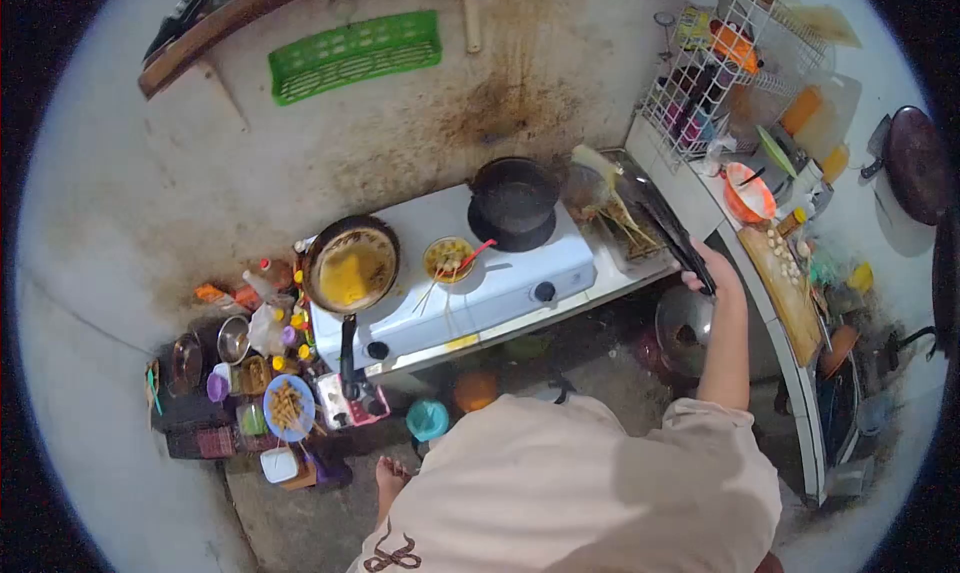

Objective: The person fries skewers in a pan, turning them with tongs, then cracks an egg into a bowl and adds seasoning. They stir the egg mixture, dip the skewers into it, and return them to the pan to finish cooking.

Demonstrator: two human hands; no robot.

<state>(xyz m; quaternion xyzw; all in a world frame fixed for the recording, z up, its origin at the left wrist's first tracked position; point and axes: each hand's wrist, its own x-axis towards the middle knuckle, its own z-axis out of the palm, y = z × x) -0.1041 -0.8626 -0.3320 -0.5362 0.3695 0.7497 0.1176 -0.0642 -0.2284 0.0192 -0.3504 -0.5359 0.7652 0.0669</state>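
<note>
My right hand [707,265] is stretched out at the right of the stove, fingers closed around a long black handled utensil [665,223]. Its far end slants up and left over a metal tray [655,263] that holds pale stalks or sticks [625,218]. What kind of utensil it is, I cannot tell. My left hand is out of sight. On the white two-burner stove [420,323], a frying pan [385,263] with yellow food in it sits on the left. A black pan [513,198] rests on the right burner. Between them stands a small bowl [450,245] with a red spoon [480,251].
A wooden cutting board [785,303] with small white pieces and an orange bowl [748,195] lie on the right counter, below a white wire rack [705,98]. Bottles and a blue plate of skewered food [289,408] crowd the left. A teal container [427,419] stands low in front.
</note>
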